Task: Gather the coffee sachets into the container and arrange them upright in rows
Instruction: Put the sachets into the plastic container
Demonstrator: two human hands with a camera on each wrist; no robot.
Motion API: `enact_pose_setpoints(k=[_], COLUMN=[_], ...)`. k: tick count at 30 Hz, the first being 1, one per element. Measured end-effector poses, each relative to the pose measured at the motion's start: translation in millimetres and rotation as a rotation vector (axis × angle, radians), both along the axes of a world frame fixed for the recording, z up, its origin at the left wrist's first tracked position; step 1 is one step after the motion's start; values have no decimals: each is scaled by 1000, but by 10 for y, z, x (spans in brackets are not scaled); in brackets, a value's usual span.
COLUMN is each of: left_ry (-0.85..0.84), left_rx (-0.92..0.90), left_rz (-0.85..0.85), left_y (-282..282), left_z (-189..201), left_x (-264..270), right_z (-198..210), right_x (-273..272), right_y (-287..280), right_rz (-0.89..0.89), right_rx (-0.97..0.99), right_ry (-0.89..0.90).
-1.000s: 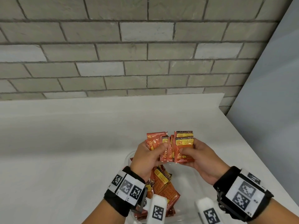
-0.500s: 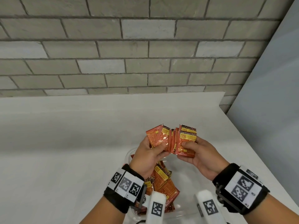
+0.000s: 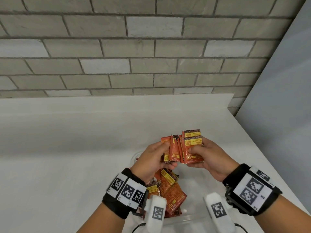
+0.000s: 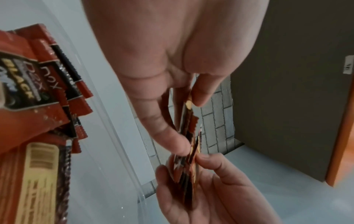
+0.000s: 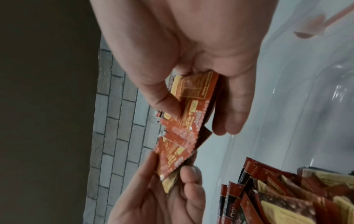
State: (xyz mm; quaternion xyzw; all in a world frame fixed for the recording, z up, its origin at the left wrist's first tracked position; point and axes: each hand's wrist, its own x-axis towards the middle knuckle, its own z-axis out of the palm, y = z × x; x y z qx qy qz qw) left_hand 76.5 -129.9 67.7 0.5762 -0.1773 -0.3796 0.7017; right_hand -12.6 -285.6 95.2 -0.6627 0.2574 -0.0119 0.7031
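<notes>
Sachets (image 3: 183, 148) in a red fanned stack, raised above the clear container (image 3: 193, 217) at 12 o'clock of its heap. Left hand (image 3: 151, 158) pinching the stack's 9 o'clock side, thumb in front, fingers behind (seen edge-on from the left wrist). Right hand (image 3: 208, 157) clamped on the 3 o'clock side, thumb pressed on the yellow-labelled front packet. Loose sachets (image 3: 170, 190) jumbled, lying flat and tilted in the container's 9 o'clock half. White table (image 3: 67, 157) beneath; brick wall (image 3: 117, 47) at 12 o'clock.
</notes>
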Motion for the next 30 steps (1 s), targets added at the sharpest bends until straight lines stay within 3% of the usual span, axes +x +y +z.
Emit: enact_pose_setpoints(k=[4, 7, 9, 13, 18, 19, 22, 23, 26, 30], left_ry=[-200, -420, -481, -137, 121, 187, 311, 328, 361, 383], left_rx=[94, 199, 218, 31, -144, -190, -284, -290, -255, -189], left_rz=[-118, -154, -145, -144, -79, -48, -18, -23, -15, -66], left_y=[-12, 4, 2, -32, -181, -203, -195, -177, -146, -148], left_z=[21, 106, 153, 148, 236, 227, 257, 249, 219, 232], left_x=[-40, -51, -42, -22, -157, -166, -183, -179, -160, -183], right_z=[73, 124, 149, 205, 276, 289, 301, 308, 397, 418], right_x=[3, -11, -26, -46, -32, -27, -17, -34, -98, -113], right_y=[66, 63, 52, 87, 268, 298, 263, 241, 230, 244], right_rz=[97, 115, 113, 150, 262, 283, 381, 382, 374, 613], right_rx=[-46, -36, 15, 73, -24, -121, -778, -915, -983, -1127], right_ry=[3, -16, -43, -130, -154, -150, 10, 48, -111, -175])
